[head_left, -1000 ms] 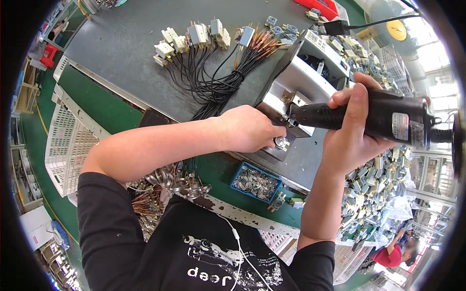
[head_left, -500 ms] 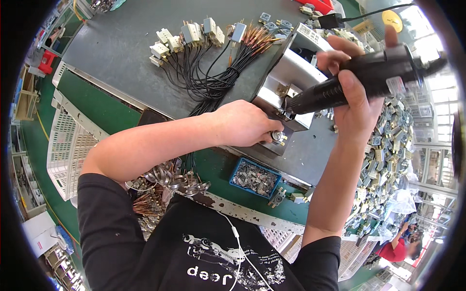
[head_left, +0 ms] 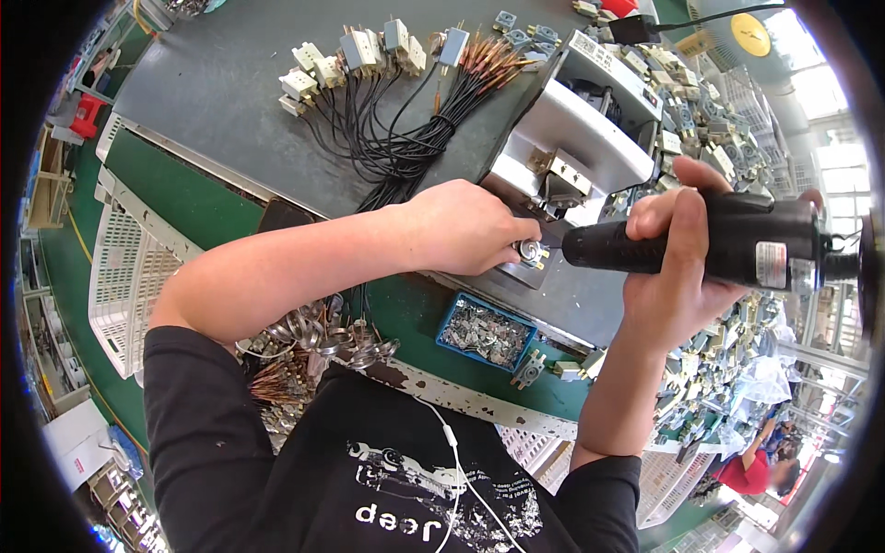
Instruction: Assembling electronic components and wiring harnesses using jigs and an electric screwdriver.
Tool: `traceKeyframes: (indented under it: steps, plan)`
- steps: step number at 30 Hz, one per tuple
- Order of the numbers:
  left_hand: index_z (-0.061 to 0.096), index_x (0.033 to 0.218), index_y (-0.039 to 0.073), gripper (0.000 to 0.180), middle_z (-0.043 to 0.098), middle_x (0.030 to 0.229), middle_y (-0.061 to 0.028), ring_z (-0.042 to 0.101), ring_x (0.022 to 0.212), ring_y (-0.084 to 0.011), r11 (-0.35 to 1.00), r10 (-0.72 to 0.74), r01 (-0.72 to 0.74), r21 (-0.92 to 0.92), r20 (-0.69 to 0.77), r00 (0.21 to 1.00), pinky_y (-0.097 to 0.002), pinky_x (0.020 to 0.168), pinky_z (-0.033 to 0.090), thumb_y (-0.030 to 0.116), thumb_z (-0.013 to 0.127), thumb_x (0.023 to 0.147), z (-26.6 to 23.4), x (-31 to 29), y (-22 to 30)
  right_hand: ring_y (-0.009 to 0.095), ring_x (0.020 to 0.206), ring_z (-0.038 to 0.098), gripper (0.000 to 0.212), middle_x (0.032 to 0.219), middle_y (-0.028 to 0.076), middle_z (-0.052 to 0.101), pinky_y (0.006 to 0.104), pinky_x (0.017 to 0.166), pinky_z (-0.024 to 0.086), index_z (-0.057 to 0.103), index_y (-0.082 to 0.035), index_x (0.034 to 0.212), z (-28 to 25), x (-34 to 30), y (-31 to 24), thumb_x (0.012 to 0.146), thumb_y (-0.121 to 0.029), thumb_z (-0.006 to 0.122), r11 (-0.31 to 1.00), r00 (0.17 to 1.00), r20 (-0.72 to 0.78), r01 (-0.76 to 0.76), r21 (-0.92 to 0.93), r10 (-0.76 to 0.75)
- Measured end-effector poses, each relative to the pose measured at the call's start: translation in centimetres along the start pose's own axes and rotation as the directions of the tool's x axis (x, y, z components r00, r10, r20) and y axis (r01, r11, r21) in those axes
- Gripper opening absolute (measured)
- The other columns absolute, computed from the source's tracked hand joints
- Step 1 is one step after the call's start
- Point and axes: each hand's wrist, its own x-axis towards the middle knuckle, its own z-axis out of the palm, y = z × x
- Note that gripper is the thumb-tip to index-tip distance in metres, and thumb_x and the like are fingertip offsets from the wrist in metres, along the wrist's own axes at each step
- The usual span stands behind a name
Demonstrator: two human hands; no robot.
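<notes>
My right hand [head_left: 682, 253] is wrapped around a black cylindrical power screwdriver [head_left: 724, 241]. Its tip has just left the silver metal box [head_left: 585, 124] and now points at a small round metal-topped part with brass-coloured prongs [head_left: 531, 251], near the grey surface's [head_left: 221, 101] front edge. My left hand's [head_left: 466, 229] fingertips pinch that part. Work seems to have shifted to it; contact I cannot tell.

I have a grey bench [head_left: 221, 83] bearing bundled black cables [head_left: 396, 152], a metal machine [head_left: 590, 129] and, probably, the heaped plugs [head_left: 710, 369] at right.
</notes>
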Motion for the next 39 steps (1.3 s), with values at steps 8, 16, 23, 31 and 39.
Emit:
traceKeyframes:
  steps: [8,16,23,31,39]
  plan:
    - [0.061,0.120,0.011,0.032,0.071,0.087,-0.0140,0.070,0.089,-0.0349,0.999,-0.039,0.037,0.027,0.057,0.998,-0.0477,0.077,0.056,0.031,0.060,0.096,-1.0,0.2,0.4,0.012,0.063,0.062,0.105,0.101,0.019,0.068,0.0252,0.058,0.054,-0.008,-0.021,0.160,-0.4,-0.6,0.8,0.091,0.010,0.065,0.996,1.000,-0.001,-0.003,0.092,0.003]
    - [0.059,0.127,0.014,0.036,0.070,0.082,-0.0119,0.070,0.084,-0.0340,0.999,-0.006,0.006,0.045,0.011,1.000,-0.0466,0.073,0.054,0.034,0.061,0.096,-0.3,0.0,0.0,0.012,0.063,0.062,0.103,0.100,0.019,0.068,0.0246,0.057,0.054,-0.004,-0.020,0.160,-0.3,-1.0,1.1,0.091,0.010,0.066,0.995,1.000,-0.008,0.015,0.098,-0.014]
    - [0.058,0.125,0.013,0.035,0.071,0.086,-0.0108,0.070,0.086,-0.0332,0.999,-0.021,0.018,0.050,0.051,0.998,-0.0464,0.074,0.055,0.032,0.061,0.096,-0.5,0.1,0.1,0.012,0.063,0.062,0.101,0.100,0.019,0.068,0.0243,0.058,0.054,-0.002,-0.018,0.160,-0.3,-0.9,1.3,0.091,0.009,0.066,0.996,1.000,0.007,-0.006,0.087,0.006]
    - [0.058,0.123,0.014,0.033,0.071,0.089,-0.0102,0.070,0.086,-0.0329,0.998,-0.018,0.014,0.056,0.054,0.998,-0.0463,0.074,0.055,0.032,0.062,0.095,-0.4,0.3,0.0,0.012,0.064,0.063,0.052,0.097,0.016,0.068,0.0237,0.058,0.054,0.042,0.003,0.134,-0.2,-1.2,2.0,0.089,0.010,0.068,0.995,1.000,-0.014,-0.010,0.099,0.011]
    - [0.059,0.123,0.014,0.034,0.071,0.086,-0.0095,0.070,0.086,-0.0326,0.998,0.001,-0.003,0.068,0.027,1.000,-0.0453,0.072,0.055,0.031,0.064,0.094,-0.2,0.3,-0.1,0.011,0.063,0.063,0.023,0.095,0.013,0.068,0.0220,0.058,0.053,0.058,0.006,0.108,-0.1,-1.8,2.4,0.088,0.009,0.070,0.996,0.997,0.028,0.065,0.062,-0.066]
